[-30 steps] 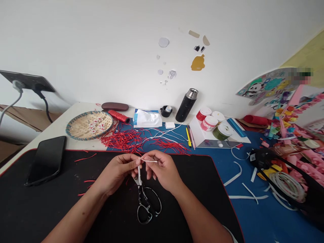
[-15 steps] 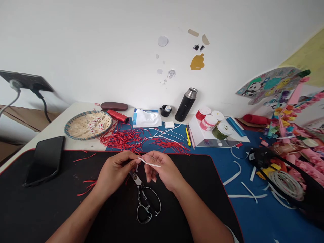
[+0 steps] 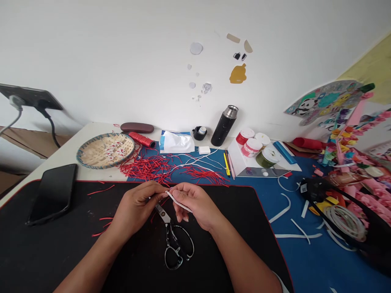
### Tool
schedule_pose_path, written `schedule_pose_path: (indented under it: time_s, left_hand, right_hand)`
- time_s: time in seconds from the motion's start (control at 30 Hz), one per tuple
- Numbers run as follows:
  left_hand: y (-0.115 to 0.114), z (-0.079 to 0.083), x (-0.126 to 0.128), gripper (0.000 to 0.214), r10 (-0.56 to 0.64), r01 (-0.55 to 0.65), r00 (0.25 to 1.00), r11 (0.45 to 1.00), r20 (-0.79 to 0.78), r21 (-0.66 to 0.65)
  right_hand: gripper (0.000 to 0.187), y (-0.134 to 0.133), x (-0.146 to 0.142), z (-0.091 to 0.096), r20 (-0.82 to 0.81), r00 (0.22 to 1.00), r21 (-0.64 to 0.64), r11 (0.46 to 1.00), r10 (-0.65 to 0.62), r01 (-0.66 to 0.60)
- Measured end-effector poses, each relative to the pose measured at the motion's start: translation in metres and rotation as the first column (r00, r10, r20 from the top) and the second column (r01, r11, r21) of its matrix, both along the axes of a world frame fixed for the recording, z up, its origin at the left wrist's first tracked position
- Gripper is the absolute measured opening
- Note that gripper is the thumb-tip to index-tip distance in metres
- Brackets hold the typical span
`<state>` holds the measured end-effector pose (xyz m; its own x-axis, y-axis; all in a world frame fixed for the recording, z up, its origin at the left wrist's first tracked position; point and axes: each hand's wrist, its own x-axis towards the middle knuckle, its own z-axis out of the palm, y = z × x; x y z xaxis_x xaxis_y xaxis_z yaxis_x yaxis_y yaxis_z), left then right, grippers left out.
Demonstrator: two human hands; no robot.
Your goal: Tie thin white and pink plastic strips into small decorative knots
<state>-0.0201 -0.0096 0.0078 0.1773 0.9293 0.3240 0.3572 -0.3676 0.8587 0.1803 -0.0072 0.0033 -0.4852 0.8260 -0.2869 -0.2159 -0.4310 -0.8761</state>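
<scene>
Between my hands runs a narrow white strip (image 3: 179,203), its free end slanting down to the right. My left hand (image 3: 139,205) pinches the strip's upper end between thumb and fingertips. My right hand (image 3: 193,202) is closed on the strip from the other side, thumb on top and lower fingers curled beneath. The fingertips of both hands nearly meet, and what lies right between them is too small to make out. Below the hands, a pair of scissors (image 3: 174,240) lies on the black mat (image 3: 232,252), blades partly hidden under my left hand.
Red cords (image 3: 149,169) lie heaped behind the mat, beside a woven basket (image 3: 88,156) holding small red-and-white pieces. A phone (image 3: 53,193) rests at left. A black flask (image 3: 224,128) and paint jars (image 3: 253,147) stand at the wall. White strips (image 3: 297,236) lie scattered at right.
My right thumb has shifted onto the white strip, whose free end now angles down more steeply. My left hand keeps its pinch, almost in place. The scissors have not moved.
</scene>
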Motion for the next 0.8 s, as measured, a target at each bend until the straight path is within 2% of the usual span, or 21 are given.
schedule_pose_path:
  time_s: [0.13,0.47,0.8]
  left_hand:
    - [-0.001,0.001,0.000,0.016,-0.017,0.018,0.999,0.998,-0.030,0.053]
    - [-0.003,0.001,-0.001,0.019,-0.098,0.101,0.992,0.994,-0.080,0.042]
    - [-0.006,-0.006,0.003,0.020,-0.039,0.057,0.992,0.987,-0.123,0.148]
  right_hand:
    - [0.046,0.000,-0.001,-0.001,0.013,1.000,0.007,1.000,0.017,-0.017]
    - [0.036,0.000,-0.002,-0.006,0.023,1.000,0.040,0.999,-0.016,0.015]
    - [0.041,-0.001,-0.008,-0.011,-0.011,0.996,0.029,0.996,-0.087,0.087]
